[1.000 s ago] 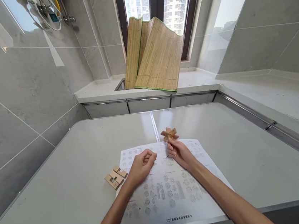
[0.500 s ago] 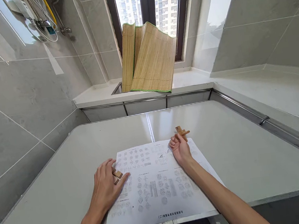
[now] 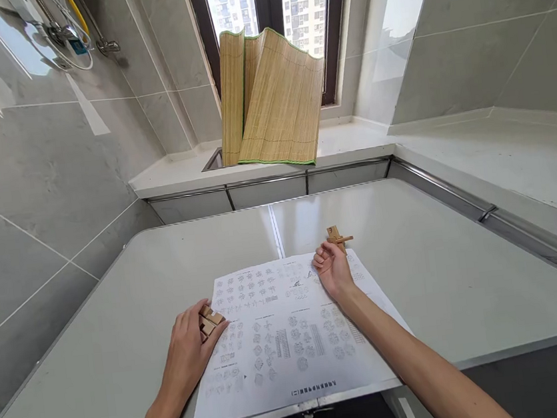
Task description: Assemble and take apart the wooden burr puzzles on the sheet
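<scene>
My left hand (image 3: pixel 188 343) rests at the left edge of a printed sheet (image 3: pixel 293 382), its thumb and fingers curled round several small notched wooden puzzle pieces (image 3: pixel 211 321). Part of these pieces is hidden by the hand. Near the sheet's far right corner, my right hand (image 3: pixel 333 270) has its fingers bent and closed on a few crossed wooden puzzle pieces (image 3: pixel 336 234), which stick out beyond the fingertips. The sheet carries rows of small diagrams and lies flat under my right forearm.
The white table (image 3: pixel 431 272) has a seam running through its middle. Behind it, a folded bamboo mat (image 3: pixel 281 101) leans on the ledge (image 3: pixel 351 137) before the window. A metal rail (image 3: pixel 446 183) runs along the right side, and tiled walls stand on both sides.
The wooden pieces in my left hand show more between thumb and fingers, and the thumb has drawn in. The crossed pieces in my right hand have turned slightly. The view has shifted a little.
</scene>
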The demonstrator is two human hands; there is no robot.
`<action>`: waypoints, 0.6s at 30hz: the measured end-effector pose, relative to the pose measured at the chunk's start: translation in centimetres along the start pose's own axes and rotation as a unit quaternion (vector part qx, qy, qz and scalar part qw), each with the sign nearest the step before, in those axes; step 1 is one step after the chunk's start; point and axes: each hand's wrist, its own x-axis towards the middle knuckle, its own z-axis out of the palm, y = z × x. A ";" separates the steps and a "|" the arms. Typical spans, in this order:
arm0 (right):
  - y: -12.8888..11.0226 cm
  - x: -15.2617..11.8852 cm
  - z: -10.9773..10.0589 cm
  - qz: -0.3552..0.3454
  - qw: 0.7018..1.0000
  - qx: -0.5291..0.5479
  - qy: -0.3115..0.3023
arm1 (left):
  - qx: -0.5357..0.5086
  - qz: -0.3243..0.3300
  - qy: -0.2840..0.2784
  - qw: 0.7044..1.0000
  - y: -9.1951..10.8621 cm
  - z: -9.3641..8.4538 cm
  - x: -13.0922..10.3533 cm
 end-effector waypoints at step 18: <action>-0.3 -1.2 1.3 0.071 0.997 0.017 -0.029 | -0.042 0.047 -0.038 0.997 1.9 0.5 3.3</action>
